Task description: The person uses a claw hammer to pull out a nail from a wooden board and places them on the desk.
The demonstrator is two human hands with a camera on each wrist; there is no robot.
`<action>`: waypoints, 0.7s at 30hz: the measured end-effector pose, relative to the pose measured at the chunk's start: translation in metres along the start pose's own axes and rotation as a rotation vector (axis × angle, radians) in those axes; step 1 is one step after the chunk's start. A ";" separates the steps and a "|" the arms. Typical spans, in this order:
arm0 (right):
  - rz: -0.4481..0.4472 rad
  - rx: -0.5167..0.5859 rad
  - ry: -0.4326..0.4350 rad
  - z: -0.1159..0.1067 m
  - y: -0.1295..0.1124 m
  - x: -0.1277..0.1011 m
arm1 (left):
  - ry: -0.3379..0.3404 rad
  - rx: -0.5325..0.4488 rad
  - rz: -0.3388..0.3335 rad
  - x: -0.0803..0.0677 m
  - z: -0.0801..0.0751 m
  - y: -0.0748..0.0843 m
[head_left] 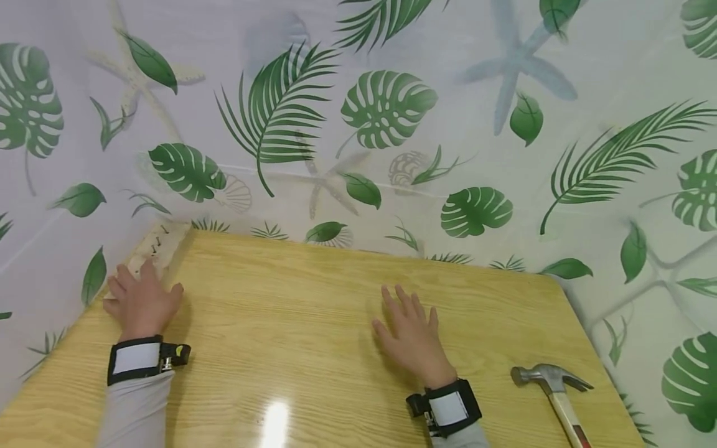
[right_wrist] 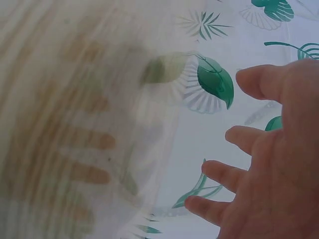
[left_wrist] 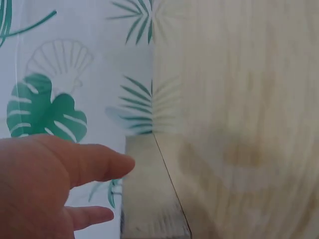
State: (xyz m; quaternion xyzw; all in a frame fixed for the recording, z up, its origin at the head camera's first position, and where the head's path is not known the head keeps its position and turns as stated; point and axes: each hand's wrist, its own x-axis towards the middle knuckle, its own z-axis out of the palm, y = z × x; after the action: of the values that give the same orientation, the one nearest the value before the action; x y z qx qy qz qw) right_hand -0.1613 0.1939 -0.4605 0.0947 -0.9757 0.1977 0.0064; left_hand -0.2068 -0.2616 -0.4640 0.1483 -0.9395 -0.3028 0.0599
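A pale wooden block with several dark nails standing in its top lies at the table's far left corner. My left hand is over its near end with the fingers spread and the thumb held apart. In the left wrist view, fingertips come right up to the side of the block. Over the middle right of the table, my right hand has its fingers spread and holds nothing. A claw hammer lies to the right of it, its head toward the far side.
The light wood-grain table ends at the back and sides against a white sheet printed with green leaves and shells. The hammer's handle runs out of the head view at the bottom, near the table's right edge.
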 end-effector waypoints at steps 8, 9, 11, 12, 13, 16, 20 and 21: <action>0.021 0.002 -0.016 -0.004 0.001 0.003 | -0.010 -0.042 -0.014 0.002 -0.009 -0.019; 0.020 0.001 -0.019 -0.005 0.001 0.004 | -0.004 -0.042 -0.013 0.002 -0.010 -0.018; 0.016 -0.002 -0.022 -0.005 0.002 0.005 | 0.000 -0.043 -0.021 0.003 -0.011 -0.016; 0.017 -0.002 -0.025 -0.005 0.002 0.005 | -0.002 -0.040 -0.032 0.003 -0.011 -0.014; 0.017 -0.001 -0.026 -0.005 0.002 0.005 | -0.010 -0.038 -0.046 0.003 -0.012 -0.012; 0.023 0.017 -0.030 -0.005 0.001 0.005 | -0.067 -0.029 -0.091 0.003 -0.015 -0.007; 0.029 0.043 -0.033 -0.005 0.000 0.004 | -0.218 0.019 -0.142 0.001 -0.021 0.000; 0.027 0.042 -0.033 -0.006 -0.001 0.004 | -0.242 0.024 -0.146 0.001 -0.021 0.000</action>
State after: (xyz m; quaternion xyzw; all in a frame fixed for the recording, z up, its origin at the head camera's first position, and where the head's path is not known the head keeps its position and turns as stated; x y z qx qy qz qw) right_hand -0.1648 0.1947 -0.4547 0.0847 -0.9725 0.2167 -0.0142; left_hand -0.2035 -0.2735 -0.4468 0.1792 -0.9302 -0.3109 -0.0778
